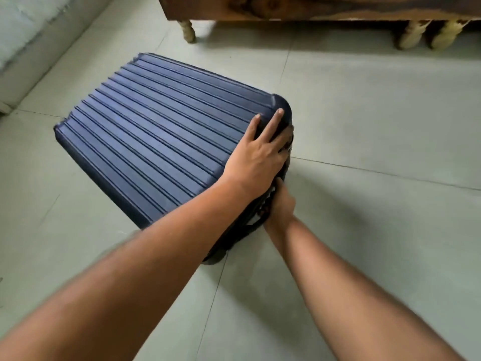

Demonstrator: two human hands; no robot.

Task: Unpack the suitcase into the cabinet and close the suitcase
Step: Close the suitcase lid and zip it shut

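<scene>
Hard-shell ribbed suitcase (156, 131) — navy blue, with a pattern of parallel raised ridges running the length of its lid, darker blue in the grooves. Side seam under my right hand (279, 207) reads near black. Tiled floor (364, 126): pale grey-green, thin dark grout lines. Wooden cabinet (312, 7) — dark brown, swirled grain; its turned legs (188, 31) cream-yellow.

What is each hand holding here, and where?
Left hand presses the blue suitcase lid's near-right corner; right hand grips its side edge below.
</scene>
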